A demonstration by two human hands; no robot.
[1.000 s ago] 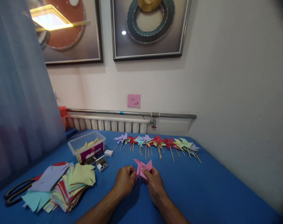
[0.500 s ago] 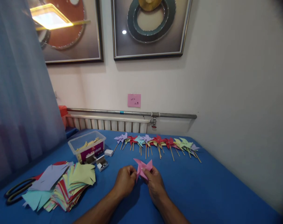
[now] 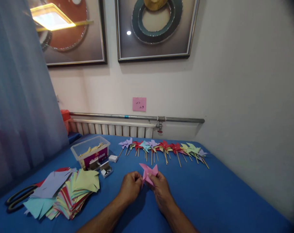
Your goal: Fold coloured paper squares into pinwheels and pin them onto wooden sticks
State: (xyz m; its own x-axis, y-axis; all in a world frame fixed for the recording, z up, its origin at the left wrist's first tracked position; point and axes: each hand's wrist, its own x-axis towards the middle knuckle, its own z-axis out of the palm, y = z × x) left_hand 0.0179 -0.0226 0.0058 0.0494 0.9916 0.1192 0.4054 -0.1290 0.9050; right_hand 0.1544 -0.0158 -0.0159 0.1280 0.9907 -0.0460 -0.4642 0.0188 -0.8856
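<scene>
A pink paper pinwheel [image 3: 148,171] is held just above the blue table [image 3: 210,194], between both hands. My left hand [image 3: 130,187] is closed, its fingertips pinching the pinwheel's left side. My right hand [image 3: 161,189] is closed too, thumb and fingers pressed on its middle and right side. Behind them, a row of finished pinwheels on sticks [image 3: 162,149] in purple, red, teal, yellow and green lies across the table.
A stack of cut coloured paper [image 3: 64,192] lies at the left, with black scissors [image 3: 15,200] beside it. A clear plastic box [image 3: 91,155] of sticks and two small white boxes [image 3: 108,165] stand behind. A radiator and pipe [image 3: 137,118] run along the wall.
The pinwheel's folds have drawn slightly tighter between my fingers. Both hands stay in nearly the same place.
</scene>
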